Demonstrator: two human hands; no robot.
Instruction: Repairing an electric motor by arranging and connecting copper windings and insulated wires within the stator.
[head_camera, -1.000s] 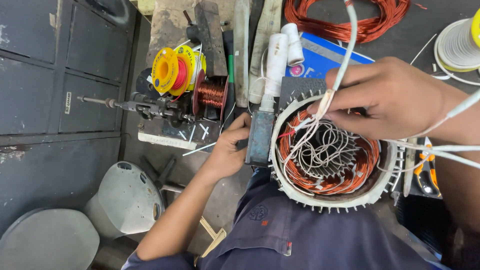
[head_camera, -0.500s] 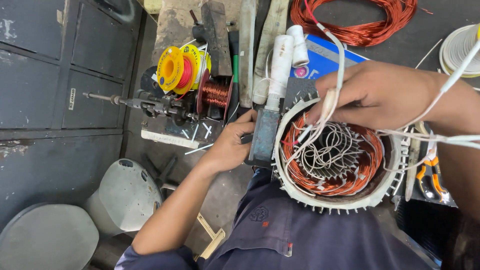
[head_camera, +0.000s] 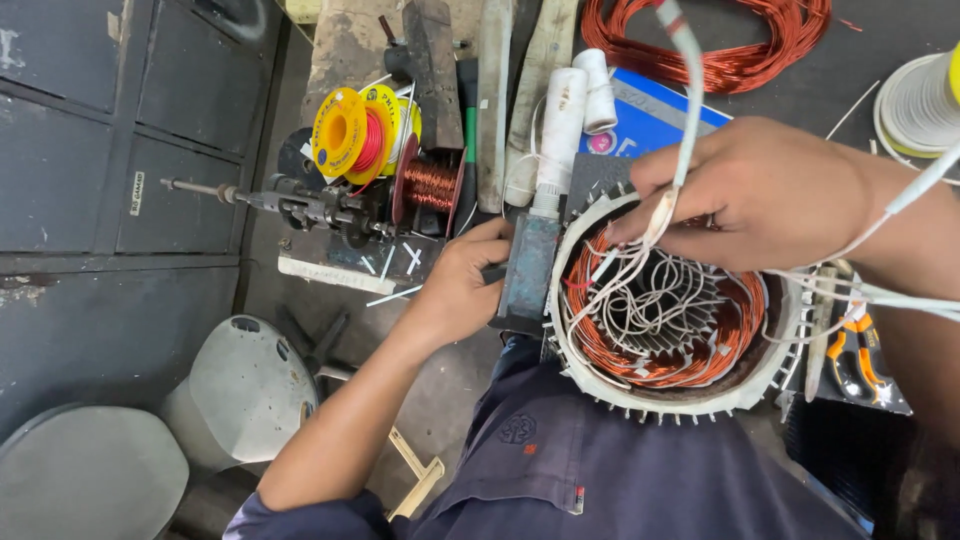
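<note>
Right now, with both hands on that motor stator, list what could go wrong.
1. The right hand pinches white sleeved leads over the round finned motor stator; a hard pull might scrape the copper windings.
2. The left hand alone braces the grey terminal block; the stator, at the bench edge, could tip.
3. Loose white leads might snag the orange-handled pliers.

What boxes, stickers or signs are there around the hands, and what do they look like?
Blue package: flat, lying on the bench behind the motor shell, blue with a pink round mark.
Yellow reel label: round yellow face of a spool of red wire, left of the left hand.
Cabinet sticker: small pale upright strip on the dark grey door, far left.
</note>
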